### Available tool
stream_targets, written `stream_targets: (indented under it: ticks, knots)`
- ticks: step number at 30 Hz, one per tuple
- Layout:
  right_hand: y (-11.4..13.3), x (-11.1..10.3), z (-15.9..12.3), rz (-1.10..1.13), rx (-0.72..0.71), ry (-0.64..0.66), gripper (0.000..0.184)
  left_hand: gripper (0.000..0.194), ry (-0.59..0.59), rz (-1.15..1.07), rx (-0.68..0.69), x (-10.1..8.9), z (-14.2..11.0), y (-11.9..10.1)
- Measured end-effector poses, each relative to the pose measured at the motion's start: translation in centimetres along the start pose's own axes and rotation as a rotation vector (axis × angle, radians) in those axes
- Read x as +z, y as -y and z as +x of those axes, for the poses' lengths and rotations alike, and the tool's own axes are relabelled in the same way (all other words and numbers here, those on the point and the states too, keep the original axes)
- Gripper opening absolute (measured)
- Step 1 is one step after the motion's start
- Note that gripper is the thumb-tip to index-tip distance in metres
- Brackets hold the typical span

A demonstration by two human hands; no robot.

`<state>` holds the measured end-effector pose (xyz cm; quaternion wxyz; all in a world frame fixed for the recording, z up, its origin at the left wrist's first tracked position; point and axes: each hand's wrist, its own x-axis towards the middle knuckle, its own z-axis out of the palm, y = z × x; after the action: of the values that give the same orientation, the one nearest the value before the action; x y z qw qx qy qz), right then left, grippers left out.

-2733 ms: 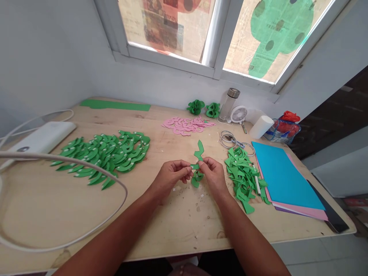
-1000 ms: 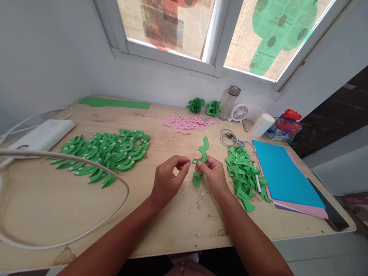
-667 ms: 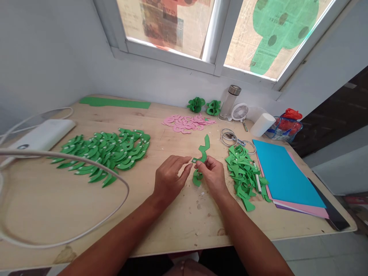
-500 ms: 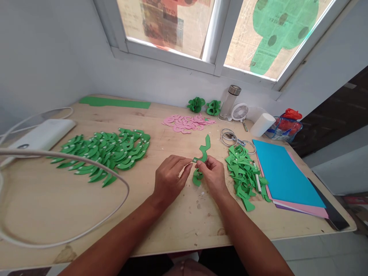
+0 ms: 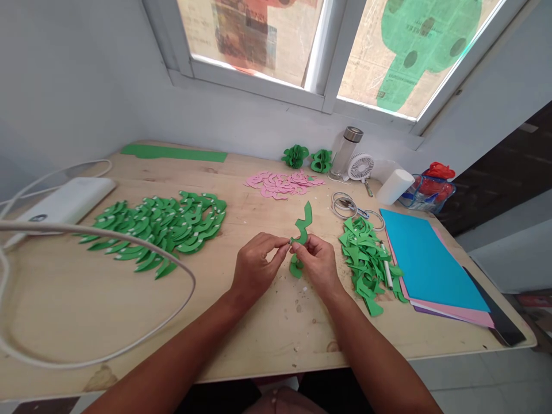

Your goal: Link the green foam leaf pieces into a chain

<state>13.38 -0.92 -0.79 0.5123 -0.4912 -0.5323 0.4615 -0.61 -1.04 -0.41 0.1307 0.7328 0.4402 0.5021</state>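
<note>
A wavy green paper cutout stands up from my right hand, which pinches it between thumb and fingers. My left hand closes thumb and forefinger on the cutout's left end, so the white square there is hidden. Below the fingers another curled green paper piece shows; whether it is joined to the held one I cannot tell. To the left lies a spread of green paper cutouts with small white squares on them. A heap of green paper scraps lies to the right of my right hand.
Pink paper cutouts, two green paper balls, a glass bottle and a small fan are at the back. Scissors, a white pen and blue sheets lie right. A cable loops at left.
My left fingers first came away from the cutout's end, showing a white square, then moved back and now pinch that end. My right hand keeps its hold, with the strip slightly turned.
</note>
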Motion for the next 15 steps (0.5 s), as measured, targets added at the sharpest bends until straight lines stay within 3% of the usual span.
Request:
stream_targets:
  ticks: [15]
  knots:
    - [-0.24, -0.11, 0.04, -0.024, -0.003, 0.035, 0.020, 0.011, 0.026, -0.062, -0.086, -0.24, 0.18, -0.22]
